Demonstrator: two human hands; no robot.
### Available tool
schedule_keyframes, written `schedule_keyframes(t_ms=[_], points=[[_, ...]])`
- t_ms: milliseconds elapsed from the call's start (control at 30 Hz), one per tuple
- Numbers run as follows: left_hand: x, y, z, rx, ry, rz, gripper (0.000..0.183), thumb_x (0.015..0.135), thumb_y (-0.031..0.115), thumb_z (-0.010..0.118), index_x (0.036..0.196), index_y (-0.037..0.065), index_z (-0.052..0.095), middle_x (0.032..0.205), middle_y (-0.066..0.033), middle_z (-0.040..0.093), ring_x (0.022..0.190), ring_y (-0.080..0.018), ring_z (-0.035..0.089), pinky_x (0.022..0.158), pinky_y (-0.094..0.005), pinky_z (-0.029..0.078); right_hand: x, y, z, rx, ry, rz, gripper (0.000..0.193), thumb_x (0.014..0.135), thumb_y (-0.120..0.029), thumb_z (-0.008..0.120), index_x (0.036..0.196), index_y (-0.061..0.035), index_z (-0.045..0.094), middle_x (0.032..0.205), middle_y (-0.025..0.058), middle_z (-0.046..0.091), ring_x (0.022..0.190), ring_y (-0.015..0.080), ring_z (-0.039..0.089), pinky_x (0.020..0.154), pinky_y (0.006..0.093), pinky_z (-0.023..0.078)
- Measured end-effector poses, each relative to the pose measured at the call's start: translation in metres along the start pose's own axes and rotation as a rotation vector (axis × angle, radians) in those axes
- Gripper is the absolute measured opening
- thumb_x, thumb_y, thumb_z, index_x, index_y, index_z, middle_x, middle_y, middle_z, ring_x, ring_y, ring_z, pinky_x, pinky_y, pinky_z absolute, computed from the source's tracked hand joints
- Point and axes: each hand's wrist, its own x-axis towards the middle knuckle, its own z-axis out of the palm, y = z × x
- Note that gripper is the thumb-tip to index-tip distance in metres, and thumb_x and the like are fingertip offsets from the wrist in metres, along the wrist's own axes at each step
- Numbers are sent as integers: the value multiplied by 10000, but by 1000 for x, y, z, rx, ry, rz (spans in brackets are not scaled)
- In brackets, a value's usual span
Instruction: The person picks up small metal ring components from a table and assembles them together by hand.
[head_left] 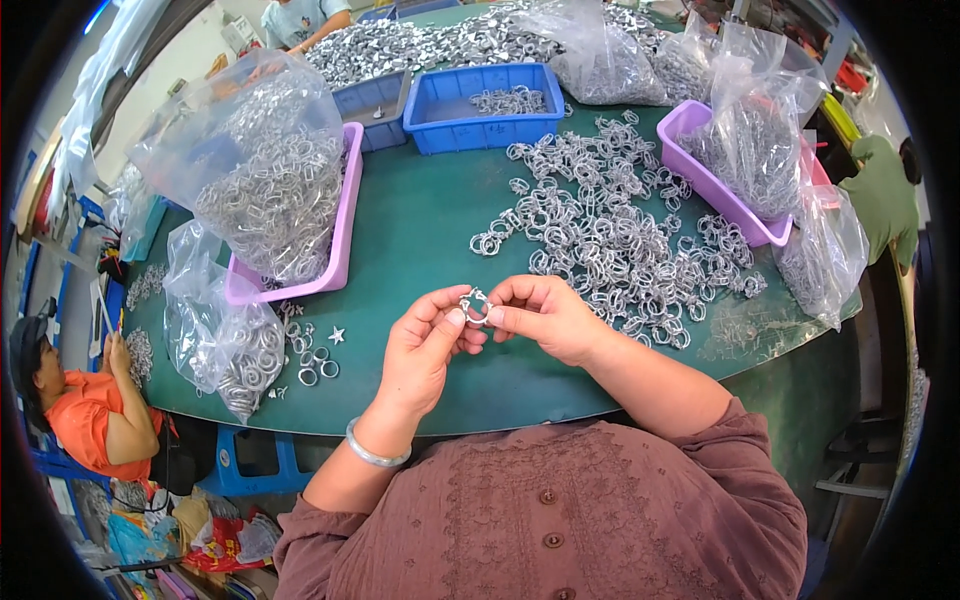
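A small silvery metal ring piece is held up between my two hands, just above the green table. My left hand pinches its left side between thumb and fingers. On the other side, my right hand grips it with thumb and forefinger. The fingertips cover part of the piece, so its finer shape is hard to make out. Right beyond my right hand spreads a loose heap of similar silvery ring pieces. A few plain rings and a star-shaped piece lie to the left of my left hand.
A purple tray bearing a bulging clear bag stands left; another purple tray with bags stands right. A blue bin sits at the back before more metal parts. Co-workers sit at far left and across the table.
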Motion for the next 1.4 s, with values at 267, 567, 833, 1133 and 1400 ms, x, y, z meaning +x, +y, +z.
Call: schedule_keyframes(t_ms=[267,567,833,1133,1400], points=[[1,2,3,5,23,-15,212,881,103,466,1071,24,515,875,-51,590,710,-120,562,640,-247,465,0,-2,-1,27,4,13,170,836,-152,561,911,-1,579,820,41,594,692,100,542,648,229,455],[2,1,3,-9,27,-22,201,879,110,471,1052,23,523,867,-53,592,693,-123,555,629,-248,460,0,-1,-1,56,9,23,151,839,-147,552,894,-9,578,792,35,587,667,97,535,627,222,450],[3,0,1,-39,42,-82,155,878,127,479,990,37,537,815,-44,591,665,-117,555,606,-240,454,1,0,-2,58,12,42,161,852,-166,536,876,-12,577,773,37,587,654,96,535,617,223,449],[4,-1,1,-42,71,-107,125,874,142,493,944,48,538,785,-37,588,640,-112,553,587,-235,451,2,0,-2,28,15,27,168,864,-169,518,862,-12,577,762,34,585,649,92,531,614,217,448],[4,-1,0,-48,67,-99,123,874,134,494,944,44,541,781,-41,589,638,-114,553,579,-229,446,2,0,-1,23,16,32,167,863,-169,520,860,-13,579,765,32,585,644,86,527,612,214,447]])
